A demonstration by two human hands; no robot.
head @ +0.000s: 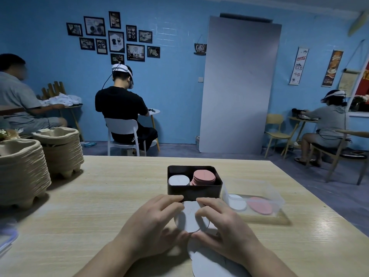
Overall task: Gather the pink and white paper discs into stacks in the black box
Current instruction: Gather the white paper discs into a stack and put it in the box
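A black box (194, 191) stands on the wooden table, with a white disc stack (178, 180) on its left side and a taller pink disc stack (204, 176) on its right. Just in front of the box, my left hand (154, 220) and my right hand (223, 222) together grip a bundle of white paper discs (189, 216) by its edges, fingers curled round it. More white discs (207, 262) lie on the table beneath my wrists.
A clear plastic tray (277, 198) to the right of the box holds one white disc (237, 202) and one pink disc (260, 205). Stacks of pulp cup carriers (24, 172) fill the table's left end. Other people sit at tables beyond.
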